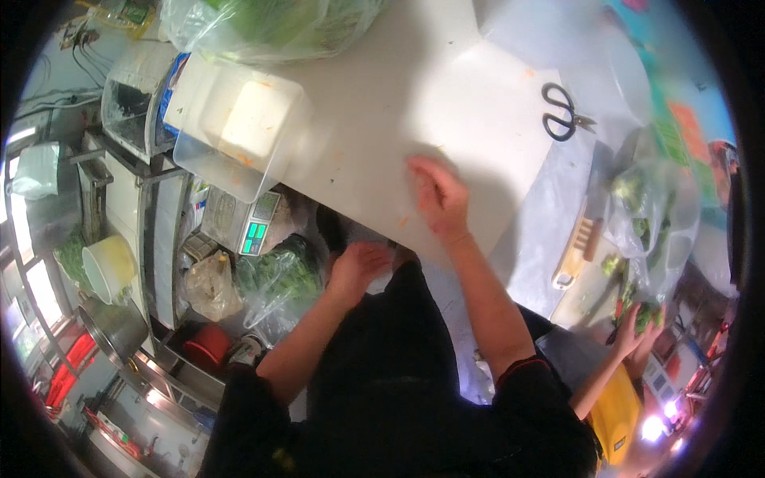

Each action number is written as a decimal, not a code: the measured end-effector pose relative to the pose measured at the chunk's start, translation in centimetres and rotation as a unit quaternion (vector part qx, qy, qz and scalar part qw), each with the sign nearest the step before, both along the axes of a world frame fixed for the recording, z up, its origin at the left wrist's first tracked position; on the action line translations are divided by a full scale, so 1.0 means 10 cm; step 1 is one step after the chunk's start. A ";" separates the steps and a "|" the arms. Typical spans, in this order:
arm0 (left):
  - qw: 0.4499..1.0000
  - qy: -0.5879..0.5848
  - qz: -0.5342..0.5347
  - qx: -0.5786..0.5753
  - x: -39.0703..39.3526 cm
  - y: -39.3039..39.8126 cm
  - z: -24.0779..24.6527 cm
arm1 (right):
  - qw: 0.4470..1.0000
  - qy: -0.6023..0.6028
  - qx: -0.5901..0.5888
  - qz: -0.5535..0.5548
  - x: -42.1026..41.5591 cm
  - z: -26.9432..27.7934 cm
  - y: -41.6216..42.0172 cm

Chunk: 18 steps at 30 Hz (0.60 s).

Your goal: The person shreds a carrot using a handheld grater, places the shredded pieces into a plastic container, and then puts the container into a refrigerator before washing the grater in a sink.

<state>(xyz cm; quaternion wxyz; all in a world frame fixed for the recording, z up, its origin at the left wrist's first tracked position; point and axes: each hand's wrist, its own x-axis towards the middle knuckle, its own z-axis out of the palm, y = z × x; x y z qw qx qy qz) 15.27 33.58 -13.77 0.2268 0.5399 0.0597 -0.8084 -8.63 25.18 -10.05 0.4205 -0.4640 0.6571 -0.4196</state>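
My right hand point(441, 197) rests low over a white work surface point(358, 119), fingers curled and slightly blurred. I see nothing clearly held in it, though its palm is hidden. Small orange scraps point(403, 221) lie on the surface beside this hand. My left hand point(361, 266) is just off the near edge of the surface, in front of my body, with fingers stretched out and no object visible in it. To the left, a clear plastic tub point(239, 173) with orange bits in it overhangs the edge.
Black-handled scissors point(565, 112) lie at the right, with a wood-handled knife point(572, 254) nearer me. A co-worker's hands point(636, 334) hold green vegetables there. A bag of greens point(275, 30) sits at the back. Below left are a digital scale point(258, 224) and bagged greens point(281, 275).
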 end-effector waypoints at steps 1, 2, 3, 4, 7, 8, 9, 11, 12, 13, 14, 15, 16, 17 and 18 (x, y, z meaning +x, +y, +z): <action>0.998 0.068 0.015 0.004 -0.10 -0.14 0.02 | 0.999 -0.011 -0.003 0.039 0.10 -0.04 0.01; 0.990 0.138 0.034 0.008 -0.21 -0.33 0.11 | 0.996 0.009 -0.043 0.076 0.25 -0.06 0.11; 0.976 0.210 0.054 0.012 -0.26 -0.40 0.19 | 0.990 0.032 -0.084 0.107 0.39 -0.03 0.21; 0.963 0.263 0.054 -0.008 -0.20 -0.30 0.03 | 0.983 0.053 -0.124 0.127 0.57 0.00 0.33; 0.946 0.318 0.048 -0.041 0.13 -0.06 -0.36 | 0.988 -0.048 -0.072 0.130 1.02 0.11 0.69; 0.959 0.278 0.044 -0.024 0.23 0.00 -0.29 | 0.987 -0.034 -0.061 0.145 1.15 0.13 0.80; 0.970 0.239 0.037 -0.006 0.35 0.07 -0.22 | 0.986 -0.019 -0.052 0.156 1.29 0.15 0.89; 0.972 0.221 0.086 -0.002 0.74 0.27 -0.20 | 0.973 0.008 -0.069 0.222 1.52 0.20 0.85; 0.963 0.241 0.122 -0.003 0.94 0.37 -0.18 | 0.957 0.018 -0.094 0.275 1.66 0.25 0.84; 0.952 0.262 0.160 -0.008 1.08 0.43 -0.13 | 0.936 0.027 -0.122 0.329 1.78 0.31 0.81; 0.950 0.239 0.193 -0.059 1.21 0.51 -0.06 | 0.921 0.036 -0.118 0.369 1.83 0.41 0.76; 0.942 0.238 0.227 -0.062 1.38 0.52 -0.03 | 0.912 0.088 -0.131 0.379 1.86 0.48 0.68; 0.934 0.230 0.263 -0.067 1.69 0.55 0.01 | 0.900 0.131 -0.148 0.388 1.95 0.57 0.58; 0.925 0.219 0.303 -0.069 1.95 0.63 0.05 | 0.894 0.191 -0.175 0.365 1.97 0.76 0.42; 0.918 0.193 0.339 -0.066 2.31 0.66 0.17 | 0.912 0.159 -0.208 0.314 2.01 0.79 0.29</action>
